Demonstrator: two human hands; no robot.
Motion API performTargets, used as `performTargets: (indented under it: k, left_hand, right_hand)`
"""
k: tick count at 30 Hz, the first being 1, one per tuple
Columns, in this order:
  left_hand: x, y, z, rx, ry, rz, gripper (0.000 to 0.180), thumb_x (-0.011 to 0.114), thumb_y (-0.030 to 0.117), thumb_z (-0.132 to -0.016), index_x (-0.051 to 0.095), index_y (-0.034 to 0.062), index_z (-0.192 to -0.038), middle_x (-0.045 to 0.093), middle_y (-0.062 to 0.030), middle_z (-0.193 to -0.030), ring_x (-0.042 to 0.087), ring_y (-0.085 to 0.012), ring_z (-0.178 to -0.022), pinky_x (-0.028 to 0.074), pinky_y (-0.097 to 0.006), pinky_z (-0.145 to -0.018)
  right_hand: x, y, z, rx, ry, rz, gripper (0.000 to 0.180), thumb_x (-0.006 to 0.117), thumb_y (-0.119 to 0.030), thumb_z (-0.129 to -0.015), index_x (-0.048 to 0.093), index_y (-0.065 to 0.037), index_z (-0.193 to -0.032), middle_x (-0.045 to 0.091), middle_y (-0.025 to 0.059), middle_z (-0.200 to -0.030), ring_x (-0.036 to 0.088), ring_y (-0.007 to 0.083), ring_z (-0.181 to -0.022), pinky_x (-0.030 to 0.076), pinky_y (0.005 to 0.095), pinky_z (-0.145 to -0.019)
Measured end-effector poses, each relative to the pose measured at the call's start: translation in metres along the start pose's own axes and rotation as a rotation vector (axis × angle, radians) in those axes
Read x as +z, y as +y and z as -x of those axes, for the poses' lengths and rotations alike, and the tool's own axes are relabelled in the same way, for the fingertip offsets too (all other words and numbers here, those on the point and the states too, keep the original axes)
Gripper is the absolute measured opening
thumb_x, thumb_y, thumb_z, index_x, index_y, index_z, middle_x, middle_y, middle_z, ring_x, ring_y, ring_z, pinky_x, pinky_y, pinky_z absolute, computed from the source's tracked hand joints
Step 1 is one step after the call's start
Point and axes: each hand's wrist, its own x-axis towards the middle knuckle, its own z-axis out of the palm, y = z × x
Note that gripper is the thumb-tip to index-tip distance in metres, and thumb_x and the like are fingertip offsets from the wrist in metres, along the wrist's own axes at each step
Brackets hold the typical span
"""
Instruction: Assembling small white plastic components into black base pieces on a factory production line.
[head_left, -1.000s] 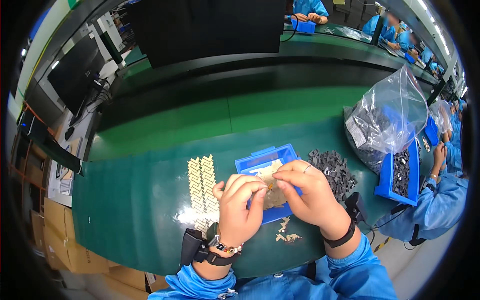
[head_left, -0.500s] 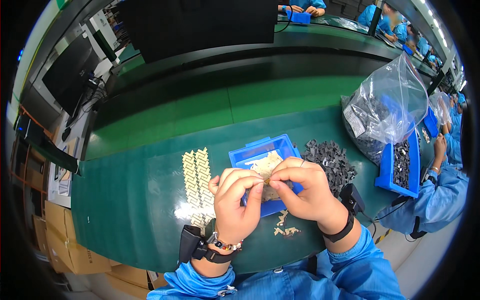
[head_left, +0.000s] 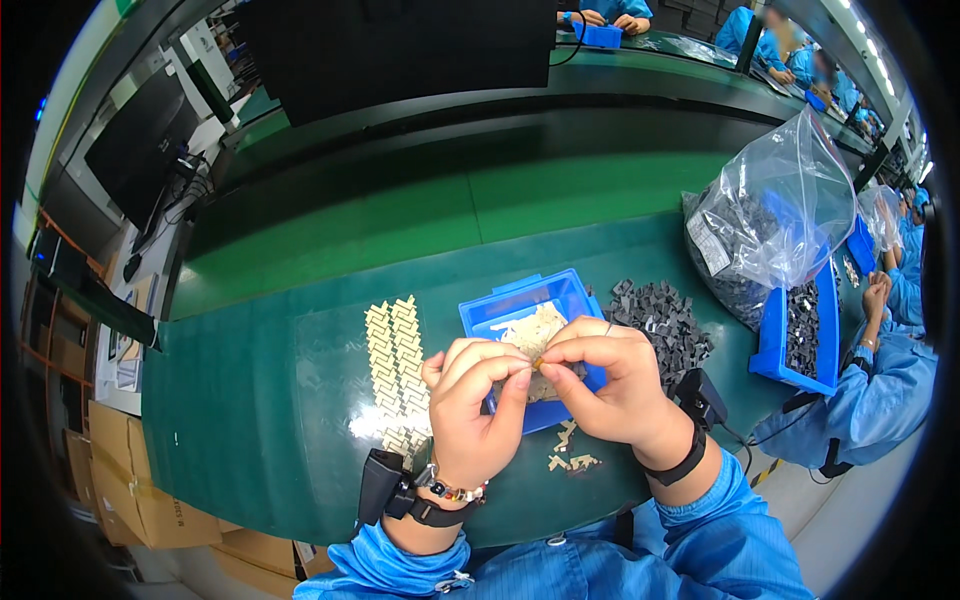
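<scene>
My left hand [head_left: 476, 400] and my right hand [head_left: 608, 375] meet fingertip to fingertip over a blue bin [head_left: 574, 290]. Between the pinched fingers of both is a tiny yellowish-brown piece [head_left: 538, 364], mostly covered, so its exact kind does not show. Pale cream material [head_left: 532, 328] lies in the bin below. To the left of my left hand, cream-coloured small parts [head_left: 393, 350] are laid out in two zigzag columns. A few loose cream parts [head_left: 573, 462] lie beneath my right hand. Right of the bin spreads a heap of dark grey small parts [head_left: 660, 325].
A clear plastic bag [head_left: 765, 225] of dark parts stands at the right, beside a second blue bin [head_left: 768, 345] of dark parts. A black device with a cable [head_left: 702, 398] sits near my right wrist. A co-worker's blue sleeve [head_left: 880, 385] is close on the right.
My hands remain together over the bin, with only a slight shift of the fingertips. A little more of the yellowish-brown piece shows between them.
</scene>
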Motion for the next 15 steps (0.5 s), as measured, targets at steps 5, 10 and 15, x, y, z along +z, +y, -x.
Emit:
performTargets:
  k: [5,10,15]
  left_hand:
    - [-0.0006,0.0006,0.0001,0.040,-0.012,-0.035,0.005,0.068,0.003,-0.082,0.064,0.0032,-0.084,0.066,-0.0061,-0.086,0.061,-0.0206,-0.085,0.040,-0.033,-0.084]
    - [0.0021,0.0044,0.0005,0.015,0.068,-0.044,0.009,0.072,0.005,-0.078,0.066,0.0068,-0.084,0.067,-0.0025,-0.087,0.061,-0.0193,-0.086,0.035,-0.034,-0.086]
    - [-0.0015,0.0081,0.0021,0.067,0.089,-0.188,0.012,0.073,0.004,-0.076,0.066,0.0058,-0.086,0.067,-0.0045,-0.088,0.060,-0.0210,-0.087,0.035,-0.034,-0.087]
  right_hand:
    - [0.0000,-0.0004,0.0015,-0.005,-0.020,-0.019,0.010,0.067,0.007,-0.076,0.066,0.003,-0.085,0.066,0.0135,-0.079,0.065,0.0231,-0.069,0.052,0.0297,-0.062]
    - [0.0008,-0.0034,0.0010,0.003,-0.006,-0.008,0.009,0.066,0.008,-0.075,0.065,0.003,-0.083,0.065,0.0134,-0.077,0.065,0.0232,-0.068,0.051,0.0297,-0.061]
    - [0.0012,-0.0022,0.0014,-0.015,0.029,-0.007,0.007,0.066,0.007,-0.075,0.065,0.003,-0.081,0.065,0.0132,-0.076,0.065,0.0233,-0.066,0.051,0.0294,-0.059]
